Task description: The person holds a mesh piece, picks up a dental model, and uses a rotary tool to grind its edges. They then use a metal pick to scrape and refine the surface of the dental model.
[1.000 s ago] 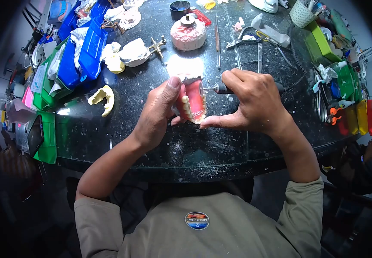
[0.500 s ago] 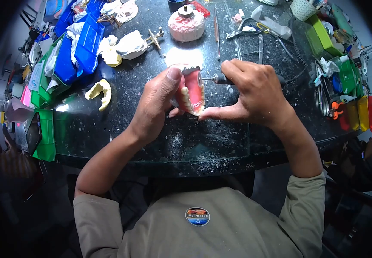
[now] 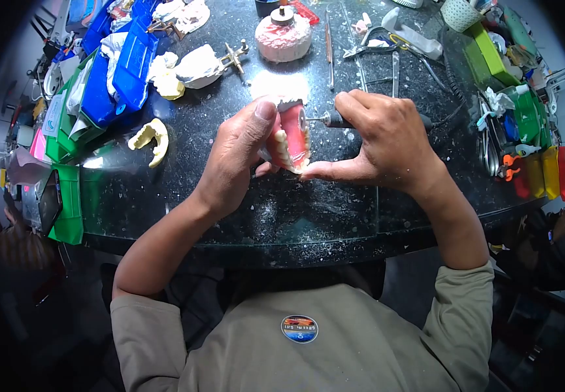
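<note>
A pink denture with pale teeth (image 3: 283, 149) is held up over the black bench in my left hand (image 3: 235, 151), whose thumb lies along its upper left side. My right hand (image 3: 387, 140) has its fingers wrapped round a dark rotary handpiece (image 3: 336, 120). The handpiece points left, and its small round disc (image 3: 302, 119) is at the right inner side of the denture. The tip of my right thumb rests at the denture's lower end. The fingers of my left hand behind the denture are mostly hidden.
A yellowish horseshoe-shaped piece (image 3: 159, 140) lies to the left. Behind are a pink-and-white round block (image 3: 283, 40), a white lump beside a brass cross-shaped part (image 3: 235, 57), and pliers (image 3: 367, 49). Blue bins (image 3: 132, 72) stand left, green ones (image 3: 527, 117) right.
The denture has tilted very slightly in my left hand. Otherwise both hands and the handpiece are in nearly the same place.
</note>
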A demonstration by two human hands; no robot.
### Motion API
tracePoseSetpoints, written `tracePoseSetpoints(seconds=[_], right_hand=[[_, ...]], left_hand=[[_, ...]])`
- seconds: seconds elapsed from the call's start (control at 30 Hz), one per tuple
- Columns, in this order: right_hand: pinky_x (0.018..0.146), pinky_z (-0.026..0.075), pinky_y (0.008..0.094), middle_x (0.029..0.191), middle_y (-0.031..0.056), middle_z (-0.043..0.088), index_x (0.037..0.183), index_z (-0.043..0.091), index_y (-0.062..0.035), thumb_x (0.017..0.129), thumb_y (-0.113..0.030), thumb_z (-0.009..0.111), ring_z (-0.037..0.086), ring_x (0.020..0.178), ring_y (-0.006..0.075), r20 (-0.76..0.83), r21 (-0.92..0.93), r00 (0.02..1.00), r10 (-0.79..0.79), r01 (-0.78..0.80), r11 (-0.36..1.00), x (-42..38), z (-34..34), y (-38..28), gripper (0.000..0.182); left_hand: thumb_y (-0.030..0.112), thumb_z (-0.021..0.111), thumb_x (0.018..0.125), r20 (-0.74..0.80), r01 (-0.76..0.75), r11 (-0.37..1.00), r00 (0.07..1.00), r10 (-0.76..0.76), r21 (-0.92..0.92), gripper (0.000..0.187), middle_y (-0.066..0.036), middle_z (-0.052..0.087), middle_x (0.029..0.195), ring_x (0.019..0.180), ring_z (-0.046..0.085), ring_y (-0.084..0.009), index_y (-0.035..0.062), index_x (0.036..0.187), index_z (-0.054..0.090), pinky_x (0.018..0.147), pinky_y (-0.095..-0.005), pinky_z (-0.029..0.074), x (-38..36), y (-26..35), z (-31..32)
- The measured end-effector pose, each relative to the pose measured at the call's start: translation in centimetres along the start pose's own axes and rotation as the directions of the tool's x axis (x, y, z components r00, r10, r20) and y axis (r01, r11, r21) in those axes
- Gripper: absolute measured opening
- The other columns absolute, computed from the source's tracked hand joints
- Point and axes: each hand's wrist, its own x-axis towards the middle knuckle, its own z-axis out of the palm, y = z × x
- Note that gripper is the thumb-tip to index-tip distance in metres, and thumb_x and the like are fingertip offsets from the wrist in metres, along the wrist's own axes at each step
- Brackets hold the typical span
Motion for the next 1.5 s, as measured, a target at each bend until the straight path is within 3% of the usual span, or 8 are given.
tracePoseSetpoints(seconds=[0.17,0.27,0.57,0.93,1.03,1.5], right_hand=[[0.050,0.049,0.0326,0.065,0.0068,0.052,0.074,0.053,-0.0042,0.067,-0.082,0.062,0.061,0.055,0.0200,-0.013,0.000,1.000,-0.008,0.008,1.000,-0.02,0.04,0.09,0.078],[0.050,0.049,0.0324,0.065,0.0069,0.052,0.075,0.054,-0.0037,0.067,-0.082,0.062,0.061,0.056,0.0199,-0.036,0.005,0.999,-0.006,0.006,1.000,0.10,-0.14,0.14,0.079],[0.051,0.049,0.0323,0.065,0.0069,0.051,0.076,0.053,-0.0036,0.067,-0.081,0.063,0.060,0.056,0.0194,-0.017,-0.003,1.000,-0.014,0.014,1.000,0.08,0.05,0.08,0.079],[0.053,0.052,0.0348,0.067,0.0089,0.055,0.076,0.055,-0.0038,0.068,-0.080,0.063,0.064,0.058,0.0224,0.026,0.010,1.000,0.006,-0.007,1.000,-0.02,0.05,0.04,0.077],[0.053,0.047,0.0386,0.067,0.0088,0.052,0.078,0.049,-0.0046,0.065,-0.070,0.074,0.060,0.061,0.0269,0.015,0.066,1.000,0.018,-0.019,0.998,-0.17,0.15,0.05,0.071],[0.054,0.047,0.0392,0.069,0.0093,0.053,0.078,0.051,-0.0036,0.066,-0.068,0.074,0.061,0.061,0.0276,0.018,0.082,1.000,0.021,-0.022,0.996,-0.18,0.07,-0.08,0.070]], left_hand=[[0.051,0.030,0.103,0.002,-0.008,1.000,1.000,0.008,-0.004,0.064,-0.006,0.064,0.089,0.071,0.058,-0.0065,-0.0040,0.128,0.052,0.054,-0.0197,0.039,0.02,-0.28,-0.01],[0.048,0.037,0.102,-0.056,-0.060,0.997,0.997,0.056,-0.057,0.050,-0.004,0.057,0.079,0.066,0.053,-0.0051,0.0011,0.102,0.055,0.048,-0.0183,0.037,0.10,0.35,0.73],[0.049,0.036,0.103,-0.036,-0.070,0.997,0.997,0.070,-0.013,0.051,-0.003,0.055,0.079,0.067,0.052,-0.0047,0.0009,0.103,0.055,0.049,-0.0180,0.038,0.09,0.05,0.43],[0.048,0.037,0.103,-0.041,-0.060,0.998,0.997,0.059,-0.010,0.055,-0.004,0.058,0.082,0.068,0.054,-0.0046,-0.0020,0.117,0.056,0.052,-0.0179,0.039,0.01,-0.01,0.52],[0.048,0.037,0.103,-0.027,-0.057,0.998,0.998,0.057,-0.004,0.055,-0.004,0.059,0.083,0.070,0.054,-0.0050,-0.0020,0.118,0.056,0.054,-0.0183,0.040,-0.03,0.05,0.38],[0.047,0.036,0.103,-0.031,-0.068,0.998,0.997,0.068,0.002,0.057,-0.005,0.060,0.086,0.072,0.055,-0.0057,-0.0032,0.119,0.056,0.056,-0.0187,0.042,-0.01,0.14,0.43]])
